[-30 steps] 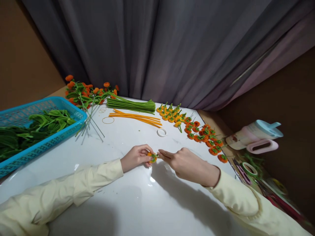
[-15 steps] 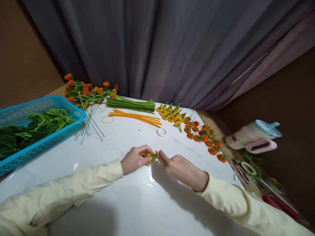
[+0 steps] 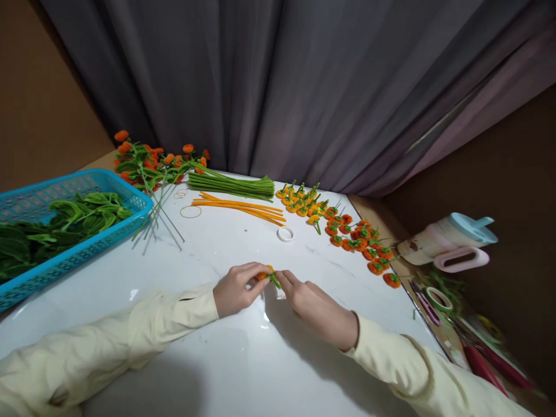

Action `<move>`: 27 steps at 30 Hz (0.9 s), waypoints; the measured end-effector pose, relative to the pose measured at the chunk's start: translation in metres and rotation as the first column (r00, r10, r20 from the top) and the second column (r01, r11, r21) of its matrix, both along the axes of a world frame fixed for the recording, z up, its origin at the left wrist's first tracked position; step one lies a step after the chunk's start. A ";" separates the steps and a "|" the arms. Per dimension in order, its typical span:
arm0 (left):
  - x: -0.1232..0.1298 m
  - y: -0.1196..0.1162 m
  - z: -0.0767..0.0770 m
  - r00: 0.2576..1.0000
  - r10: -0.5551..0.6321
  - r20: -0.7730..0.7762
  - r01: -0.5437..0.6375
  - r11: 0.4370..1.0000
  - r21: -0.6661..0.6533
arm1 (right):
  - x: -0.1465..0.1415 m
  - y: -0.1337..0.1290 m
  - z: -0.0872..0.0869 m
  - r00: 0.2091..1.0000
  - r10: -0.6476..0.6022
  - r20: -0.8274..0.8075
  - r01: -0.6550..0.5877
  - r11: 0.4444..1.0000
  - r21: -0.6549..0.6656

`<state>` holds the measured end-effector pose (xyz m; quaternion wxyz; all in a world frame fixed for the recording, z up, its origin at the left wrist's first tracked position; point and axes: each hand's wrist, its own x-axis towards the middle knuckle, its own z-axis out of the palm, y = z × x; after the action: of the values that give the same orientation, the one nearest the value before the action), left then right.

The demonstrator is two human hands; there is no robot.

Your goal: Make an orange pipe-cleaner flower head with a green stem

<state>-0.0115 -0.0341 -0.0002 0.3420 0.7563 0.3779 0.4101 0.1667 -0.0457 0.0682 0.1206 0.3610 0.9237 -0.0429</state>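
Between thumb and fingers, my left hand [image 3: 237, 289] pinches a small fuzzy orange-yellow flower [image 3: 262, 276], partly hidden by the fingertips. Its green pipe-cleaner stem [image 3: 274, 280] points toward my right hand [image 3: 313, 304]. That hand's fingers are drawn together at the stem, with the thumb mostly hidden. Both hands are just above the white table [image 3: 217, 359]. Farther back lie orange pipe cleaners [image 3: 237, 205], a bundle of green pipe cleaners [image 3: 230, 184] and a white ring-shaped roll [image 3: 285, 234].
Rows of yellow flower heads [image 3: 299, 200] and orange flower heads [image 3: 360, 238] curve along the right. A blue basket [image 3: 145, 204] of green leaves stands left, stemmed orange flowers [image 3: 152, 159] behind it. At right are a tumbler [image 3: 447, 237], green tape [image 3: 438, 298] and red-handled pliers [image 3: 482, 365].
My right fingers have come in closer over the green stem, which now tilts downward to the right. My left fingers have shifted slightly on the flower.
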 end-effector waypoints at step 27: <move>-0.001 -0.003 -0.010 0.983 -0.014 -0.182 0.102 0.870 0.483 | 0.007 0.012 -0.002 0.513 -0.846 -0.148 0.056 0.204 -0.977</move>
<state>-0.0129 -0.0369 -0.0098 0.1175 0.8618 0.2667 0.4151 0.1739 -0.0334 0.0659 -0.0767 0.4706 0.5338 -0.6984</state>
